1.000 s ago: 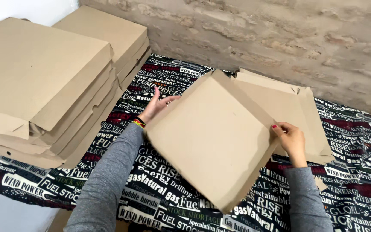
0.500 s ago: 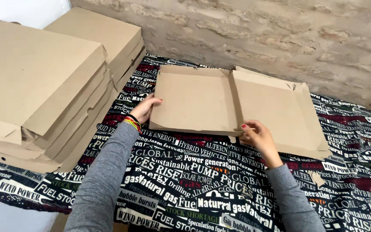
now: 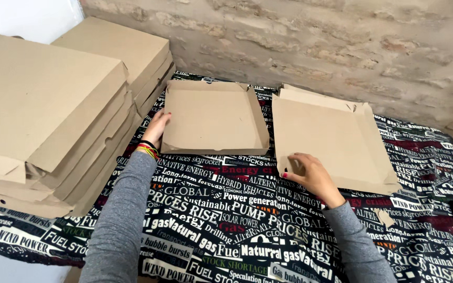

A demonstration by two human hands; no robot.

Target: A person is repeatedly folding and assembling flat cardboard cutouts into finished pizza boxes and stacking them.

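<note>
**Hand and Carton Positions at the Counter**

Nearest to me, both my grey sleeves extend forward over the counter (image 3: 226,230), which is covered with a black cloth printed in white, red and green lettering.

My right hand (image 3: 306,175) rests on the near left corner of the right-hand carton (image 3: 331,141). The grip is closed lightly on a small flap (image 3: 288,164) at that corner, fingers curled over its edge (nails painted red). This carton lies flat and open on the cloth, its rim walls partly raised along the far and right edges.

My left hand (image 3: 157,127) is placed against the left side wall of the left-hand carton (image 3: 213,118). The fingers are extended and pressed to the cardboard edge; I cannot tell whether the thumb closes around the wall. Coloured bands sit on that wrist (image 3: 147,149). This carton lies flat, just beside the right-hand carton, with a narrow strip of cloth visible between them.

To my left, well apart from the right-hand carton, a stack of folded cartons (image 3: 48,120) stands on the counter. A second stack (image 3: 119,52) stands behind it, closer to the wall.

Farthest away, a rough stone wall (image 3: 315,42) runs behind the counter.
</note>
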